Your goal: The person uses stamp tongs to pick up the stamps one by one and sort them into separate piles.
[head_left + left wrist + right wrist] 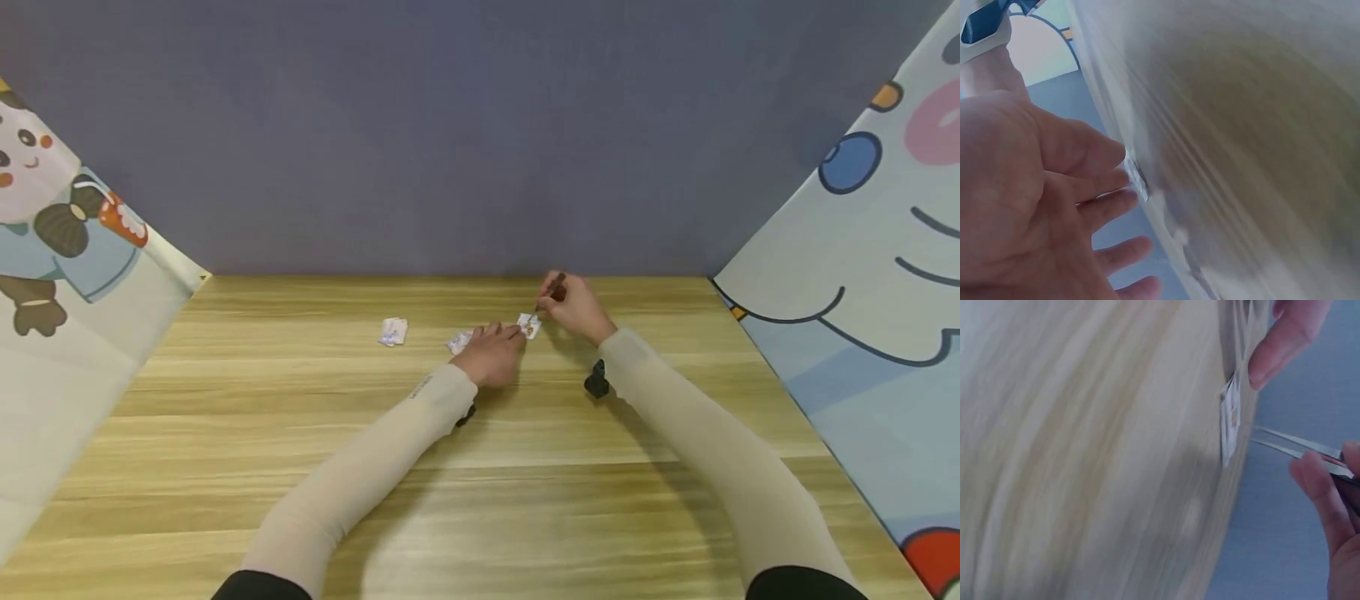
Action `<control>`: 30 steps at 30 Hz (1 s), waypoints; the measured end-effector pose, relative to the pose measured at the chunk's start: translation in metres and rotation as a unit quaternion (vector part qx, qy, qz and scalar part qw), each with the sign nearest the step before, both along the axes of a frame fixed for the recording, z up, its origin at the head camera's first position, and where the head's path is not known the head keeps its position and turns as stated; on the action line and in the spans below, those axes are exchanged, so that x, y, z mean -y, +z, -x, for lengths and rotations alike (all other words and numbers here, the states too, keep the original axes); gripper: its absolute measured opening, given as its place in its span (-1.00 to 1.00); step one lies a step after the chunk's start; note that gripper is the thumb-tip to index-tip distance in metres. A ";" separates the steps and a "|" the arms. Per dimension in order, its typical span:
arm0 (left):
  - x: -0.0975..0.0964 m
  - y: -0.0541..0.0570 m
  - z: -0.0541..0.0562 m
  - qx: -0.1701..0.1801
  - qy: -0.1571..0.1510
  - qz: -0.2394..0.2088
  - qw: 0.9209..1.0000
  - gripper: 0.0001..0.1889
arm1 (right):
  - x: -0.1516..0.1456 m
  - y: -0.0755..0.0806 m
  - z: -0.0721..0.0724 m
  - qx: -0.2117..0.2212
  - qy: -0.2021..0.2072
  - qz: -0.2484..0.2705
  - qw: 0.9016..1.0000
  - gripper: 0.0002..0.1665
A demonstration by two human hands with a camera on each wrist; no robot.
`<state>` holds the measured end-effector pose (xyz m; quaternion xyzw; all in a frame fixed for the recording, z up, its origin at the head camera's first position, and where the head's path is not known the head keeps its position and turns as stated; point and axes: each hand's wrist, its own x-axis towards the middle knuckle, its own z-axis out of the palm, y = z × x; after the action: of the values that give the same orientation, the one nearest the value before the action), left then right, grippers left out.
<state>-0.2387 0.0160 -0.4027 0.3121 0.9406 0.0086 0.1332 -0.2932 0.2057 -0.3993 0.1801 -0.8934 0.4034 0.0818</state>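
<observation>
On the wooden table [300,417] my left hand [491,354] lies flat with straight fingers, its fingertips [1282,344] pressing the edge of a small white packet [528,325]. My right hand [573,304] pinches thin metal tweezers [1297,445] whose tips point at that packet [1230,419]. A second small packet [459,341] lies just left of my left hand. A third packet [393,331] lies further left. The left wrist view shows my open palm [1022,206] and a packet edge [1137,177] by the fingertips.
A grey-blue wall [450,125] closes the back of the table. Cartoon-printed cloth panels stand at the left [67,275] and the right [862,275]. Black wrist mounts [597,380] sit under both forearms.
</observation>
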 end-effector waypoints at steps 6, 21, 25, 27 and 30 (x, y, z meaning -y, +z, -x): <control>0.019 0.005 -0.001 -0.016 0.016 -0.023 0.999 -0.41 | 0.009 0.003 -0.003 -0.032 0.008 0.037 0.999 -0.91; 0.062 0.004 -0.010 0.001 0.052 -0.032 0.998 -0.45 | 0.043 -0.002 -0.007 0.028 0.069 0.083 0.994 -0.90; 0.066 0.003 -0.012 0.003 0.046 -0.016 0.999 -0.49 | 0.052 -0.003 -0.006 0.043 0.072 0.096 0.992 -0.90; 0.067 0.002 -0.013 0.007 0.045 -0.007 0.999 -0.50 | 0.057 -0.005 -0.005 0.046 0.072 0.088 0.993 -0.90; 0.069 0.002 -0.014 0.011 0.045 0.000 0.999 -0.52 | 0.063 -0.007 -0.005 0.041 0.077 0.078 0.993 -0.92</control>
<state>-0.2243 -0.0527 -0.4012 0.2690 0.9523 0.0177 0.1428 -0.2882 0.1428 -0.4060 0.2247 -0.8452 0.4842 0.0272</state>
